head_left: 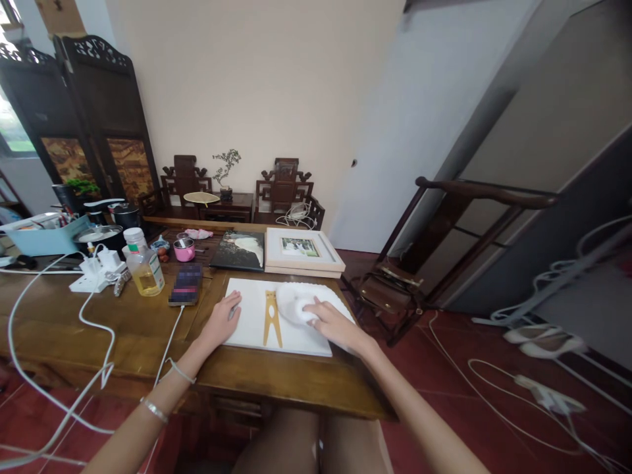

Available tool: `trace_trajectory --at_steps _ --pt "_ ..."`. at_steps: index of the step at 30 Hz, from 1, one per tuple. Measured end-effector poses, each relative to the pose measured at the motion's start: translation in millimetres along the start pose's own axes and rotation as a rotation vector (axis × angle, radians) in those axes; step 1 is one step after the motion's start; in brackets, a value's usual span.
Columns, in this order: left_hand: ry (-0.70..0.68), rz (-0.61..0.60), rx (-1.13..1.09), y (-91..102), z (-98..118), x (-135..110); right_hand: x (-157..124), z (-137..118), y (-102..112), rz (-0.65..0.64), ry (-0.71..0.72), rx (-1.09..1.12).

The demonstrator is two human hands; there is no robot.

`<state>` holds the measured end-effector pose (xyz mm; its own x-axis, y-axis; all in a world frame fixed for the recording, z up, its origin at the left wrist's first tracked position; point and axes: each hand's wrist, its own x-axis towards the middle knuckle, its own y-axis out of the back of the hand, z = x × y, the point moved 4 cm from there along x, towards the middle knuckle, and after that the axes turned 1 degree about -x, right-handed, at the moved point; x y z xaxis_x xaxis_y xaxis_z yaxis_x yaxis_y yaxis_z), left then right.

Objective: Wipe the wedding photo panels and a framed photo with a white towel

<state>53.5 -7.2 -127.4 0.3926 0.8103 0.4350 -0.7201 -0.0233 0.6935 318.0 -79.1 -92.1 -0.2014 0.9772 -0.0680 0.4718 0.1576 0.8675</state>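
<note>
A flat white board (pixel 249 322) lies on the wooden table in front of me. On it is a tan, two-legged flat shape (pixel 271 319), narrow at the top with an oval hole. My left hand (pixel 222 320) rests on the board's left edge, fingers laid out, holding nothing. With bent fingers my right hand (pixel 333 320) grips a white rounded wad (pixel 303 309) just right of the tan shape. Its exact material is too blurred to tell. Behind and beneath that hand spreads a white, scalloped-edged thing (pixel 320 291), partly covered by the hand.
Behind the board stand a white picture frame (pixel 305 258) and a dark picture (pixel 241 253). To the left are a phone (pixel 186 284), a pink cup (pixel 184 250), a bottle of yellow liquid (pixel 144 266) and a power strip (pixel 93 280). A wooden chair (pixel 434 230) stands right.
</note>
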Motion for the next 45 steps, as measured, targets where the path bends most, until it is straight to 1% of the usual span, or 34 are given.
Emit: trace_trajectory --at_steps 2,5,8,10,12,16,18,21,23,25,27,29,31,33,35,37,39,40,42,43,45 --pt "0.005 0.000 -0.001 -0.2 1 0 -27 -8 -1 -0.052 0.003 0.004" --pt "0.011 -0.005 -0.017 -0.5 2 0 -61 -26 1 -0.140 0.054 -0.008" --pt "0.006 -0.004 -0.028 -0.3 2 0 -78 -36 4 -0.183 0.099 0.013" --pt "0.002 -0.001 -0.035 0.1 2 1 -78 -33 5 -0.169 0.073 0.048" --pt "0.001 0.000 -0.046 0.5 3 1 -69 -25 5 -0.139 0.018 0.076" --pt "0.006 0.003 -0.043 1.4 3 0 -33 -4 6 -0.063 -0.055 0.082" --pt "0.010 -0.003 -0.030 1.8 3 0 -9 3 9 -0.018 -0.037 0.064" --pt "0.008 -0.006 -0.046 2.8 4 0 23 5 15 0.048 0.027 0.011" --pt "0.004 -0.004 -0.060 3.6 5 0 38 3 18 0.081 0.047 -0.016" --pt "0.001 -0.005 -0.051 3.9 5 0 45 0 17 0.095 0.055 -0.023" --pt "-0.004 -0.012 -0.029 3.7 5 0 43 -4 13 0.095 0.086 -0.043" --pt "-0.010 -0.015 -0.011 2.9 4 0 32 -8 8 0.083 0.134 -0.081" --pt "-0.010 -0.013 0.000 1.7 3 0 15 -13 3 0.061 0.168 -0.103" --pt "-0.006 -0.005 0.004 0.4 2 0 -7 -19 0 0.027 0.158 -0.092" --pt "-0.009 0.004 -0.001 -0.7 1 0 -32 -27 2 -0.034 0.134 -0.067" --pt "-0.008 0.008 -0.009 -1.3 0 0 -56 -35 5 -0.134 0.138 -0.035" --pt "0.001 0.002 -0.012 -1.8 0 0 -73 -41 9 -0.215 0.151 0.001" --pt "0.008 -0.002 -0.014 -1.9 1 0 -77 -41 11 -0.231 0.143 0.017" --pt "0.016 -0.006 -0.021 -1.9 1 0 -73 -35 13 -0.202 0.098 0.035" --pt "0.016 -0.003 -0.027 -1.7 1 0 -66 -31 13 -0.169 0.078 0.034" --pt "0.013 0.002 -0.034 -1.1 1 0 -41 -24 10 -0.092 0.076 0.016"
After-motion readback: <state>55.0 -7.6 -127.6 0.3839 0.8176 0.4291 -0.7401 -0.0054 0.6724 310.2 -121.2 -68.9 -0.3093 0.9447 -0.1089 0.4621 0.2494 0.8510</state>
